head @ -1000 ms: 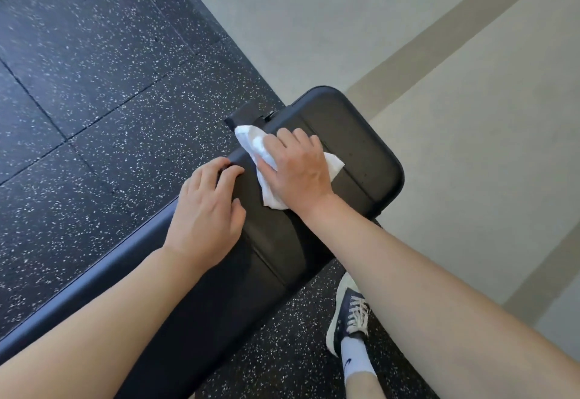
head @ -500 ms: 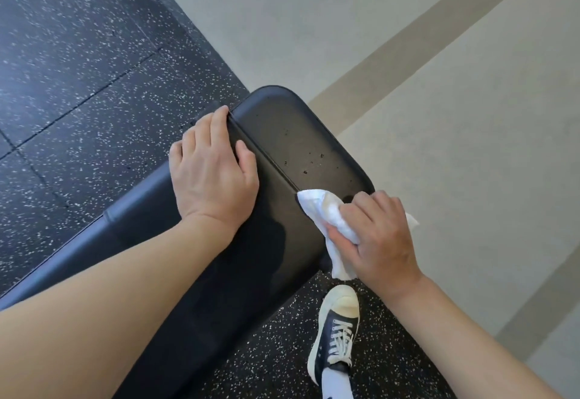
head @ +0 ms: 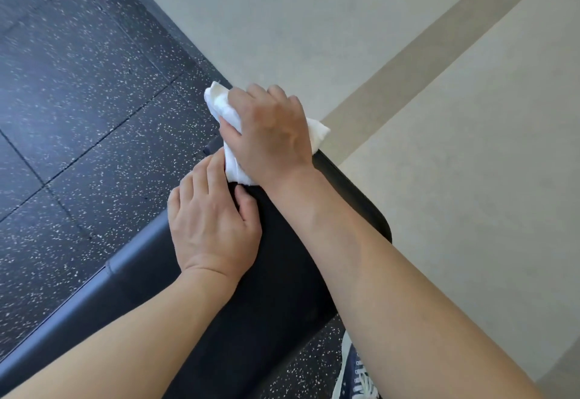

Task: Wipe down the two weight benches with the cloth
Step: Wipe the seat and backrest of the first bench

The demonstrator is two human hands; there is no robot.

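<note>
On black padded bench (head: pixel 282 273), white crumpled cloth (head: pixel 229 160) under right hand (head: pixel 270 135)

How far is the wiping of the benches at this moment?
Done: cannot be judged; the black padded bench shows no clear wiped mark. In hand: the right hand grips the white crumpled cloth and presses it on the bench's far end, while the left hand rests flat on the pad. Left: a second bench, which is not in view.

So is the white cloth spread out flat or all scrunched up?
Scrunched up. The white cloth is bunched in folds under the right hand, on the black padded bench.
</note>
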